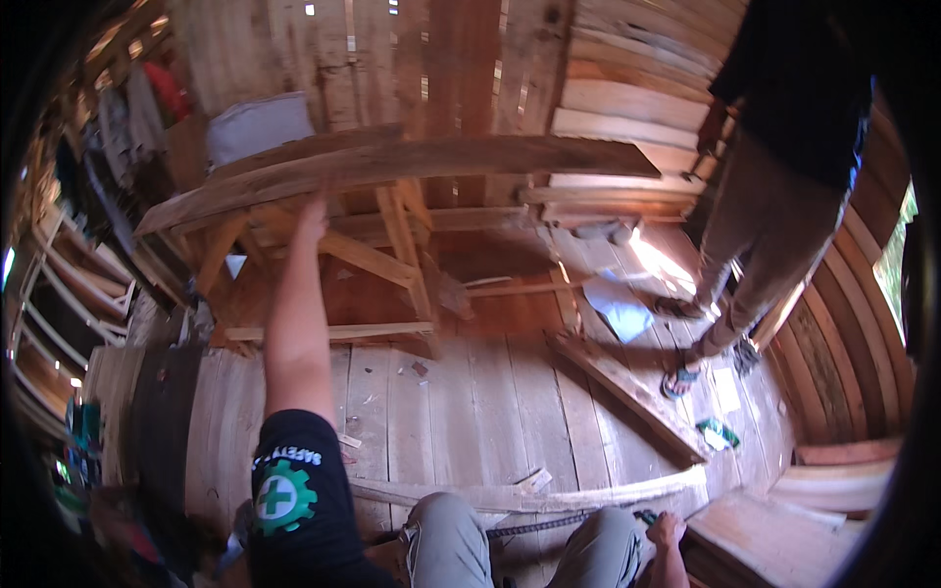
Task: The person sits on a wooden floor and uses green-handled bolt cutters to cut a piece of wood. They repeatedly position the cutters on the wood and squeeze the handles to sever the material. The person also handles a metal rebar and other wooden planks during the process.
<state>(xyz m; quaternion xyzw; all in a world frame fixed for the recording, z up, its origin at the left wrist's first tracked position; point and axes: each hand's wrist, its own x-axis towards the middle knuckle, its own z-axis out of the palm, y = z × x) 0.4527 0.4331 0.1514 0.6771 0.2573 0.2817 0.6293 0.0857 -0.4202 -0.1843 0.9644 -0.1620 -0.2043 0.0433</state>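
Observation:
A long wooden plank (412, 162) lies across a wooden trestle (397, 235) ahead of me. My left arm is stretched out, and my left hand (312, 218) is at the plank's near edge; its fingers are blurred, so their grip is unclear. Low at the right, beside my knee, my right hand (667, 529) is closed by the green end of a dark, ridged strip (539, 527). That strip passes behind my knees, and what the fingers hold is partly hidden.
A person (774, 186) stands at the right, holding a dark tool. A board (627, 397) lies slanted on the plank floor (451, 402), near a green packet (718, 433). A curved strip of wood (588, 495) crosses before my knees. Boards (627, 103) are stacked against the far wall.

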